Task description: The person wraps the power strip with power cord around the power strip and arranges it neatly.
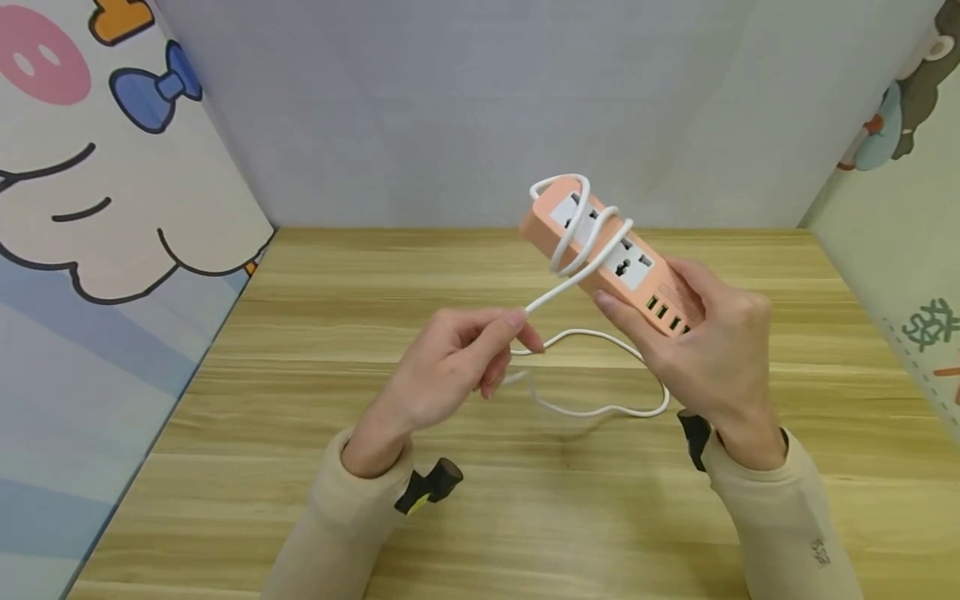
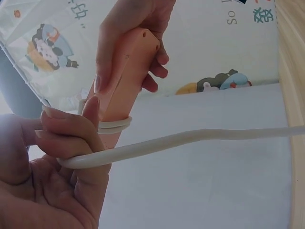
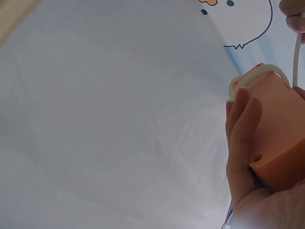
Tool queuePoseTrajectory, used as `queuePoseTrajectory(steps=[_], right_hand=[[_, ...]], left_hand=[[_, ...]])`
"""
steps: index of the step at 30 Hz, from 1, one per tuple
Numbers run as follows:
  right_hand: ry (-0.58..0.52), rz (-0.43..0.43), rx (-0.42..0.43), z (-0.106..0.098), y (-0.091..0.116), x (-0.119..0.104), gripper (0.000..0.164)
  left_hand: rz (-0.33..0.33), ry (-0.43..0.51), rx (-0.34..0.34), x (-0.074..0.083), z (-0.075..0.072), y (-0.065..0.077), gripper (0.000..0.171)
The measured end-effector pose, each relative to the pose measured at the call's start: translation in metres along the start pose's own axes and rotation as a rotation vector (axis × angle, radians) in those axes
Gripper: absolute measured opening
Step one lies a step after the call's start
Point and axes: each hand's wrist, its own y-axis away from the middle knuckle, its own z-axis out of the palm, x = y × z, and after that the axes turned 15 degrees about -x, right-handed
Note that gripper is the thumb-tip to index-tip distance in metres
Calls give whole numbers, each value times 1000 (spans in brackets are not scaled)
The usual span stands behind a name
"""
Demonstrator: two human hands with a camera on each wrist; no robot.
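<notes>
An orange-pink power strip [image 1: 641,292] with white sockets and several USB ports is held tilted above the table by my right hand [image 1: 712,350], thumb on one side and fingers round the other. Its white cord [image 1: 558,287] loops a few times around the strip's far half. My left hand [image 1: 457,362] pinches the cord just left of the strip and draws that stretch fairly straight. In the left wrist view, the cord [image 2: 190,137] also runs across the curled fingers of this hand. The strip's underside [image 3: 281,114] shows in the right wrist view, with fingers along its edge.
Slack cord [image 1: 607,411] curves in a wide loop between the hands, over the wood-grain table [image 1: 570,517]. A pale wall [image 1: 495,117] stands behind the table. Cartoon-printed panels rise at the left [image 1: 112,217] and right [image 1: 892,225].
</notes>
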Motion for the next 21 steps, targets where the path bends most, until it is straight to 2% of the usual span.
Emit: queuePoseTrajectory(steps=[6, 15, 21], right_hand=[[-28, 9, 12, -1, 1, 1, 43], [-71, -1, 14, -3, 3, 0, 43], [-90, -20, -4, -7, 3, 0, 42]], left_hand=[[-21, 30, 15, -5, -4, -3, 31], [-36, 153, -20, -12, -9, -8, 36], [3, 151, -61, -16, -10, -10, 48]])
